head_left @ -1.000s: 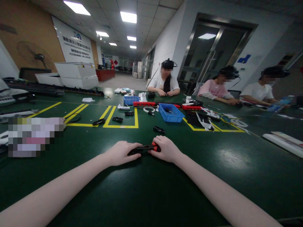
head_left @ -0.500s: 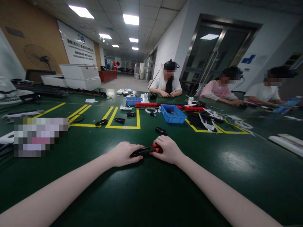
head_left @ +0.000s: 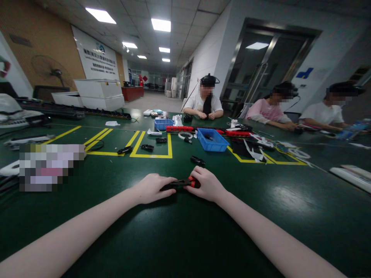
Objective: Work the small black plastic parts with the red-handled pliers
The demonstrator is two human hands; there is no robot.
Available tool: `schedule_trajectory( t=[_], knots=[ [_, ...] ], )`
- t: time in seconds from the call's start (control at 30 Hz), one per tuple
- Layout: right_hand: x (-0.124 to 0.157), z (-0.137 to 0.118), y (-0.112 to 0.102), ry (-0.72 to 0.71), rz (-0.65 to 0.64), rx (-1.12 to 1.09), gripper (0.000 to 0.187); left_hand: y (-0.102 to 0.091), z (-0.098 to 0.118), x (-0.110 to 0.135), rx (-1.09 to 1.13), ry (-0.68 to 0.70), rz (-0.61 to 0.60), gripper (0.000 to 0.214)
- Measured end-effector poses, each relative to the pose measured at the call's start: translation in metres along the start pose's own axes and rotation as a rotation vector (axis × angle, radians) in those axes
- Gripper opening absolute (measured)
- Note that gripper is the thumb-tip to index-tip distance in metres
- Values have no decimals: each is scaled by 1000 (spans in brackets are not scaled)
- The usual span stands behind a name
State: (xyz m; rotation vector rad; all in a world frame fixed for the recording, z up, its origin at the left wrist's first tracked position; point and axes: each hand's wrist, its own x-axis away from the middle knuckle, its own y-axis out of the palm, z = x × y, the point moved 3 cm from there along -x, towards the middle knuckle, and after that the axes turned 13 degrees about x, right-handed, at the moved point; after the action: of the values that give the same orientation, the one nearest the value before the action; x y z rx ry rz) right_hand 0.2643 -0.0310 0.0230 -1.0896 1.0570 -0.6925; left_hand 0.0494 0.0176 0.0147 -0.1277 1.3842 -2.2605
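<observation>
My right hand (head_left: 207,182) is closed around the red and black handles of a pair of pliers (head_left: 184,182). The dark jaws of the pliers point left and meet a small black part (head_left: 167,186). That part is pinched between the thumb and fingers of my left hand (head_left: 153,188). Just where jaws and part touch is too dark to make out. Both hands rest low over the green tabletop. Beyond my right hand lies a loose black piece (head_left: 197,160).
Several similar black pieces (head_left: 147,147) lie by the yellow tape outlines. A blue tray (head_left: 213,145) stands ahead, a smaller blue tray (head_left: 162,124) behind it. Red strips (head_left: 179,129) and white cable (head_left: 185,135) lie nearby. Co-workers (head_left: 205,102) sit across the table and at right.
My hands keep nearly the same place and grip. The pliers' handles look slightly shifted in my right hand. A person's arm now shows at the far left edge.
</observation>
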Motion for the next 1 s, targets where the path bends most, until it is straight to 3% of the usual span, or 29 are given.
schedule_trajectory(
  t=[0.37, 1.0],
  knots=[
    [0, 2, 2, -17, 71, 16, 30, 1, -3, 0, -2, -29, 17, 49],
    [-1, 2, 2, -11, 36, 19, 28, 1, -4, 0, -85, 50, 12, 55]
  ],
)
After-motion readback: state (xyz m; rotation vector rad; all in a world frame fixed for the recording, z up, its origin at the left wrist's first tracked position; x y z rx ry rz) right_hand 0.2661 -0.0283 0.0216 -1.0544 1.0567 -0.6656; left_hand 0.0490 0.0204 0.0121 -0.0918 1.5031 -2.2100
